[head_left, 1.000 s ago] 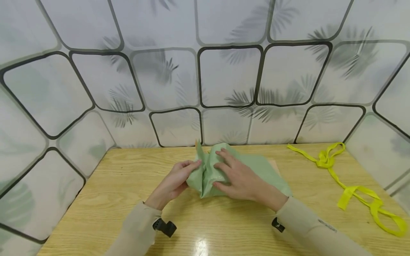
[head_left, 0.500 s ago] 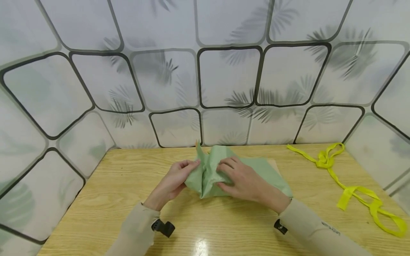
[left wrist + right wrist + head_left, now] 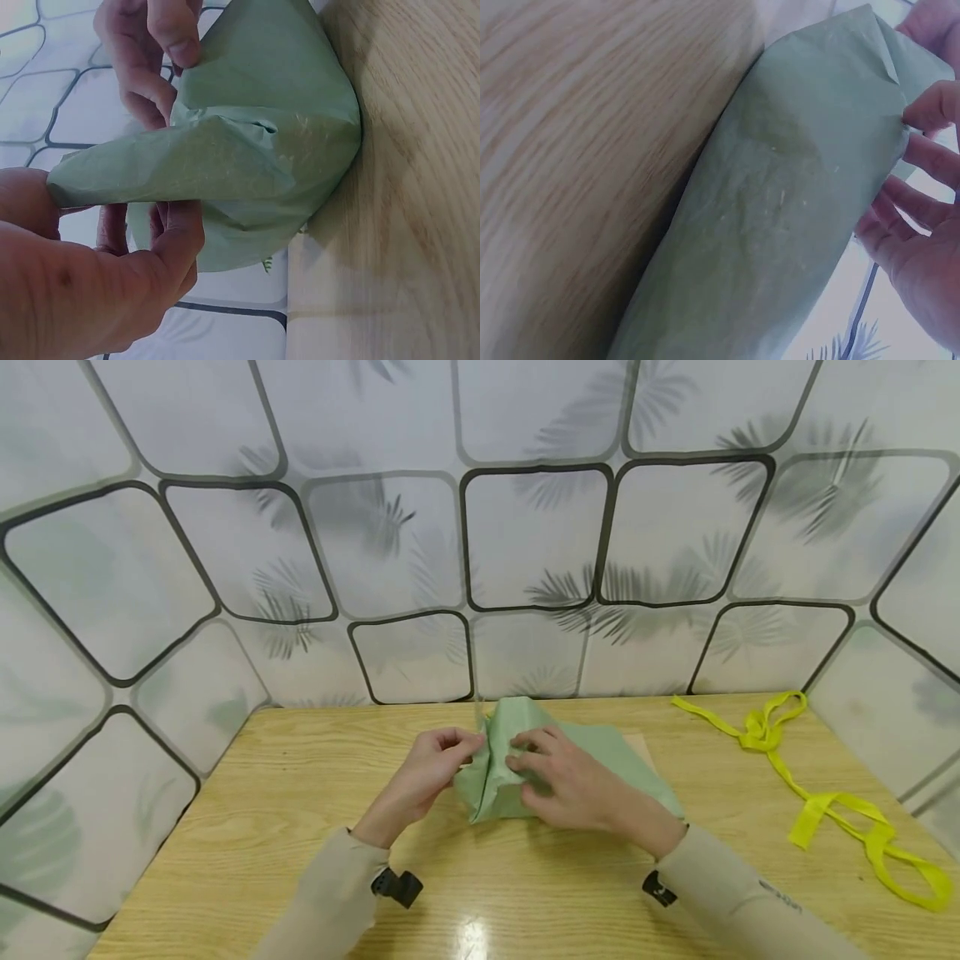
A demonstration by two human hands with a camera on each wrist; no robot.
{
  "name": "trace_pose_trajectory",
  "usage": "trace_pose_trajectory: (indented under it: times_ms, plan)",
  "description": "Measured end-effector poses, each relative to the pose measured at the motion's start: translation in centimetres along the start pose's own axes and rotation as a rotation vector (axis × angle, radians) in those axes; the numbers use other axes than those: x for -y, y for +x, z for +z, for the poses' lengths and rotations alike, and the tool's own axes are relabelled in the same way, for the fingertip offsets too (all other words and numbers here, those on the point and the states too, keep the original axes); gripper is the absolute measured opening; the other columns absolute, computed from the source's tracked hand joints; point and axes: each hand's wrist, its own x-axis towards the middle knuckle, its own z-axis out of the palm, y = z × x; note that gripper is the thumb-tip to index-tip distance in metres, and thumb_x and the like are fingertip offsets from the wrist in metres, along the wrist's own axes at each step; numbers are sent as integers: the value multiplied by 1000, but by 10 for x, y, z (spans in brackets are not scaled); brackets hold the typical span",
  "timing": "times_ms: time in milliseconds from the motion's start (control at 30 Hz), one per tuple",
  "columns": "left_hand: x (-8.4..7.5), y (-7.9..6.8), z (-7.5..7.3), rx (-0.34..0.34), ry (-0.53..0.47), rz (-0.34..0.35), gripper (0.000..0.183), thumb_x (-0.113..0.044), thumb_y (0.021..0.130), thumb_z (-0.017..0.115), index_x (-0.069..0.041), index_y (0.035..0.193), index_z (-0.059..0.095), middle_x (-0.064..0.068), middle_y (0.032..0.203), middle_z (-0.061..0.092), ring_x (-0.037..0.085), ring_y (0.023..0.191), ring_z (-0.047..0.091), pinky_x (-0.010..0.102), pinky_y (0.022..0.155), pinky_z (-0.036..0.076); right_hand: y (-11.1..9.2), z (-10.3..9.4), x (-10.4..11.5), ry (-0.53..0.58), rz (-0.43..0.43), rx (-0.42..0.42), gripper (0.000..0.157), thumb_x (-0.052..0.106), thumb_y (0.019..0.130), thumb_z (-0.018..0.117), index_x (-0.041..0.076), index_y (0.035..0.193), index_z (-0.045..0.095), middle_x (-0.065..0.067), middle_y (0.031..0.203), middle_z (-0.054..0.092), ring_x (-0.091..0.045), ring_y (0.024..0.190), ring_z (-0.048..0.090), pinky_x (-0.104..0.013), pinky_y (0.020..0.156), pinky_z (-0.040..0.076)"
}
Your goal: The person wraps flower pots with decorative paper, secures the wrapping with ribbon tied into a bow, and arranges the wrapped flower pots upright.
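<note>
Green wrapping paper [image 3: 611,756] lies in a folded, bulging bundle near the back of the wooden table; what is inside is hidden. My left hand [image 3: 427,772] pinches an upright fold at the bundle's left end between thumb and fingers. In the left wrist view that fold [image 3: 172,169] stretches flat from the fingertips. From the right, my right hand [image 3: 573,785] holds the top of the bundle with bent fingers. The right wrist view shows its fingertips at the edge of the creased paper [image 3: 780,195].
A yellow ribbon [image 3: 762,739], looped and tangled, lies along the table's right side. A pale flat piece [image 3: 639,747] shows from under the paper's right end. Patterned cloth walls [image 3: 536,543] stand around the back and sides of the wooden table [image 3: 300,827].
My left hand has shifted slightly right and up, folding the left end of the paper inward. The right hand's fingers have drawn in from a spread pose to a bent one.
</note>
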Motion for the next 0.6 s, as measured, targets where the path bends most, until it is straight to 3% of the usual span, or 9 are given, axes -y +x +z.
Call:
trace_pose_trajectory:
  times_ms: [200,400,467,600]
  plan:
    - [-4,3,10,4,80,31,23,-29,93,60,-8,99,68,6,127,60,21,116,54,32,86,46,1,-3,-2,66,8,-38,31,18,79,65,10,109,66,-10,118,55,-16,100,56,-31,79,52]
    - [-8,3,14,16,145,44,25,-32,93,61,-10,101,70,5,124,61,21,112,58,33,87,49,3,-5,-3,196,106,-31,48,17,77,73,4,119,53,-4,106,57,-11,86,59,-23,69,54]
    - [-9,2,14,40,161,61,28,-34,92,62,-11,104,70,5,126,60,21,110,59,34,87,50,3,-4,-4,215,120,-28,55,17,77,74,2,125,50,-4,103,58,-11,88,59,-22,69,54]
    - [-8,-2,11,120,195,106,34,-40,93,59,-13,110,71,5,137,53,25,124,51,43,99,46,4,-4,-7,205,94,-31,66,20,79,74,1,135,45,-4,103,58,-11,89,58,-21,67,53]
